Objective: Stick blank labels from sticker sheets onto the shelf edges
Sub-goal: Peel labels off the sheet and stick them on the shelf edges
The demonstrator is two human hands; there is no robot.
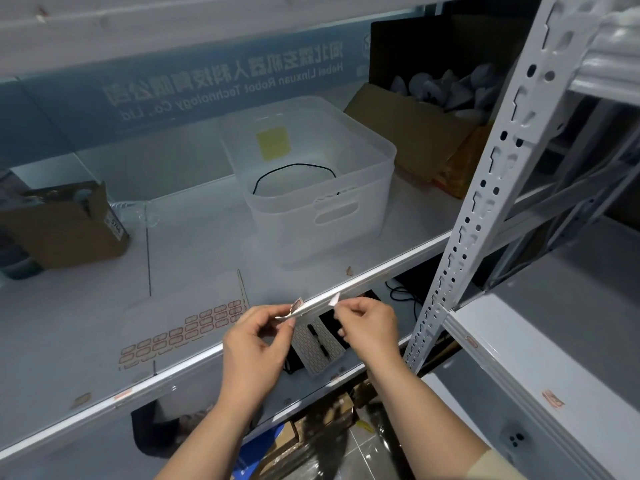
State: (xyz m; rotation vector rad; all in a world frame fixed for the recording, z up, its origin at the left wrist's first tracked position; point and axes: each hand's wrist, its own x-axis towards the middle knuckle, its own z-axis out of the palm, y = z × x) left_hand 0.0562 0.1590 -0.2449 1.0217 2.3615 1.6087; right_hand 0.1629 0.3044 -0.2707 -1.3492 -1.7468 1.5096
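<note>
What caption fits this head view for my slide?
Left hand pinches a sticker scrap while right hand peels a blank label at the shelf edge.

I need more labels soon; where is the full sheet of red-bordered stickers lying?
In the head view, the sheet of red-bordered stickers lies flat on the grey shelf, left of both hands, near its front edge, in front of the translucent plastic bin.

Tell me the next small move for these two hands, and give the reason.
Probably press the label onto the shelf edge. The right hand pinches it peeled and free just in front of that edge, while the left hand pinches the backing strip, so nothing is left to separate.
</note>
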